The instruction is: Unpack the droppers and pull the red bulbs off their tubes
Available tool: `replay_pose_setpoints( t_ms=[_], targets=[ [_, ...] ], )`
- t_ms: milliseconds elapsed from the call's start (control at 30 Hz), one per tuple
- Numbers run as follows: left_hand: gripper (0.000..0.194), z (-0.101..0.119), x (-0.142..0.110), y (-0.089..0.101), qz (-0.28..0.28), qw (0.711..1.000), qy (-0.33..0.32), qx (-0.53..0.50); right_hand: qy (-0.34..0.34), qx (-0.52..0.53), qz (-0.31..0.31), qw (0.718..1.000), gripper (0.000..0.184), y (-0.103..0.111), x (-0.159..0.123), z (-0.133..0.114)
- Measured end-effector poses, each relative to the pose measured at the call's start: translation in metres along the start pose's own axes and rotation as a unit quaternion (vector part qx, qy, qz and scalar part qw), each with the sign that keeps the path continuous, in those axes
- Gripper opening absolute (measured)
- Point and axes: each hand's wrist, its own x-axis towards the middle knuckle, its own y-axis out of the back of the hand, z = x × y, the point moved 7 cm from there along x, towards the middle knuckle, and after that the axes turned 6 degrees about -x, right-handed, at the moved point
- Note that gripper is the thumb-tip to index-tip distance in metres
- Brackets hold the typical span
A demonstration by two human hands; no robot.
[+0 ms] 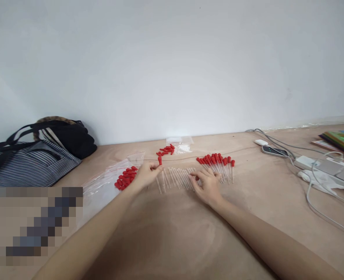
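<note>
1. Head view: your left hand (146, 174), near the centre of the frame, pinches one red cap (160, 160) that stands up from its fingertips; whether a tube is joined beneath it, you cannot tell.
2. Your right hand (209, 187), right of centre, has its fingers bent over the right end of the bare clear tubes (174, 178); whether it grips one is unclear. These tubes lie in a row between your two hands.
3. Just beyond your right hand lie the red-capped tubes (218, 158), fanned out with their heads toward the top of the frame.
4. Count for you: two hands, one cap pinched, at least ten capped tubes and more than ten bare ones. The loose red caps (125, 178), left of your left hand, also pass ten; overlap hides the exact totals. Roughly ten small red pieces (167, 149) lie at upper centre, beyond your left hand.
5. Containers: one large clear plastic bag (94, 194) lies at centre left, with the loose caps at its right side; inside or on top, you cannot tell. One small clear bag (174, 139) sits by the wall. One striped bag (34, 165) stands at the left edge, its contents hidden.
</note>
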Motion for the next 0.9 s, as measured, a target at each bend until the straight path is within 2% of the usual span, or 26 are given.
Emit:
replay_pose_setpoints(
  t_ms=[67, 133, 200, 267, 333, 433, 533, 600, 700, 833, 900],
  targets=[
    [0.034, 0.008, -0.028, -0.012, 0.004, 0.997, -0.041, -0.061, 0.057, 0.043, -0.022, 0.997, 0.023, 0.005, -0.008, -0.021],
    [0.035, 0.015, -0.055, -0.023, 0.028, 0.967, -0.106, -0.231, 0.104, 0.08, -0.068, 0.989, 0.022, 0.006, -0.018, -0.041],
    [0.035, 0.014, -0.075, -0.035, 0.045, 0.938, -0.132, -0.318, 0.133, 0.104, -0.112, 0.979, 0.02, 0.003, -0.03, -0.056],
    [0.033, 0.009, -0.085, -0.044, 0.036, 0.921, -0.137, -0.362, 0.145, 0.116, -0.133, 0.974, 0.022, 0.001, -0.037, -0.063],
    [0.028, 0.005, -0.089, -0.049, 0.006, 0.913, -0.141, -0.382, 0.154, 0.11, -0.126, 0.974, 0.024, 0.002, -0.041, -0.061],
    [0.025, -0.004, -0.092, -0.045, -0.018, 0.916, -0.163, -0.367, 0.203, 0.058, -0.091, 0.973, 0.022, 0.006, -0.042, -0.054],
    [0.033, -0.009, -0.095, -0.033, 0.012, 0.935, -0.206, -0.287, 0.266, 0.006, -0.064, 0.962, 0.021, 0.008, -0.043, -0.049],
    [0.026, -0.004, -0.099, -0.03, 0.018, 0.944, -0.253, -0.213, 0.293, -0.015, -0.053, 0.954, 0.02, 0.006, -0.045, -0.049],
    [0.015, 0.007, -0.105, -0.032, 0.024, 0.94, -0.315, -0.131, 0.311, -0.027, -0.045, 0.949, 0.02, 0.003, -0.047, -0.054],
    [0.017, 0.014, -0.107, -0.033, 0.061, 0.938, -0.335, -0.073, 0.305, -0.014, -0.031, 0.952, 0.02, 0.002, -0.048, -0.058],
    [0.019, 0.016, -0.108, -0.034, 0.057, 0.936, -0.342, -0.056, 0.311, -0.008, -0.026, 0.95, 0.022, 0.002, -0.049, -0.06]
  ],
)
